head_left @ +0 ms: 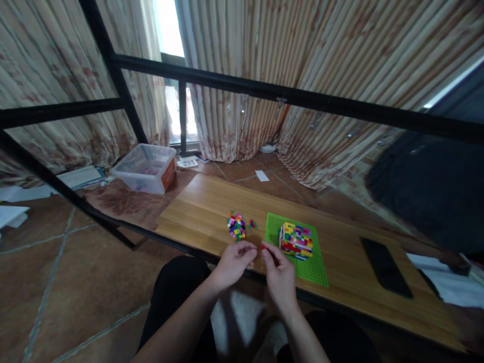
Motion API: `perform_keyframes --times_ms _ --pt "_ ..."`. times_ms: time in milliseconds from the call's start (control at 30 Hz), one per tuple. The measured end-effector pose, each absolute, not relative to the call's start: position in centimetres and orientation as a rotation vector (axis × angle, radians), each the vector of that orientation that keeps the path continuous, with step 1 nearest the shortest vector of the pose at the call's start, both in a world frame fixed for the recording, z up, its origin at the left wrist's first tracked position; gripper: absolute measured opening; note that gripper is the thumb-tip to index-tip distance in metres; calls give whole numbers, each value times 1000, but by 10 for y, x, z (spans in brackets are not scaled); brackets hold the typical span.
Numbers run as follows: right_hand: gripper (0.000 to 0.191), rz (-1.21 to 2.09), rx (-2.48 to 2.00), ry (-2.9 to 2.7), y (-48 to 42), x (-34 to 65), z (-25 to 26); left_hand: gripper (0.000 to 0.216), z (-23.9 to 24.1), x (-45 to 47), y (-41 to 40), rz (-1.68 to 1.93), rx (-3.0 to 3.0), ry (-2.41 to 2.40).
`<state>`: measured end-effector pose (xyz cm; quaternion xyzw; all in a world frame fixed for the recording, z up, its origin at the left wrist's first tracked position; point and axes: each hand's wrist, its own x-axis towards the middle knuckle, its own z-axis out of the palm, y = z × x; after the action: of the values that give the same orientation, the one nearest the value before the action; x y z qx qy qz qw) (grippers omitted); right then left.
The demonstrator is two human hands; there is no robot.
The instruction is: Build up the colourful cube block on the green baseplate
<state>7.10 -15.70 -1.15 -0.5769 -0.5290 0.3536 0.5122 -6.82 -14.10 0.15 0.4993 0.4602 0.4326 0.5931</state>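
My left hand (pixel 235 262) and my right hand (pixel 279 272) are close together above the table's near edge, a small gap between their fingertips. A tiny red toy brick (pixel 263 247) shows at the pinched thumb and finger of my right hand. The left fingers are curled to the thumb; what they hold, if anything, is too small to make out. Just beyond the hands lies a pile of small coloured bricks (pixel 237 227), with a small cluster of bricks (pixel 252 224) to its right. A multicoloured block of stacked bricks (pixel 297 241) stands on a green studded baseplate (pixel 317 267), right of my right hand.
The narrow wooden table (pixel 204 201) carries a black phone-like slab (pixel 385 266) on its right. A clear plastic bin (pixel 145 169) with pinkish contents sits on the floor at left. Black metal bars (pixel 227 80) cross in front of the curtains (pixel 242 40). Papers (pixel 446 277) lie at far right.
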Motion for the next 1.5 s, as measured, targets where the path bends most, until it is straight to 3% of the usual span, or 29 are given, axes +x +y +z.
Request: perform_keyframes --times_ms 400,600,933,1200,1500 --pt "28 979 -1320 -840 -178 84 -10 35 -3 -29 -153 875 824 800" --pt "32 1117 -1238 -681 -181 94 -6 23 -5 -23 -151 931 1183 872" --pt "28 1260 -1182 -572 -183 107 -1 23 3 -29 -156 880 1502 883" --pt "35 776 -1350 -525 -156 169 -2 24 -8 -28 -147 967 1473 1039" --pt "32 636 -1550 -834 -127 192 -4 23 -19 -31 -145 971 1479 1072"
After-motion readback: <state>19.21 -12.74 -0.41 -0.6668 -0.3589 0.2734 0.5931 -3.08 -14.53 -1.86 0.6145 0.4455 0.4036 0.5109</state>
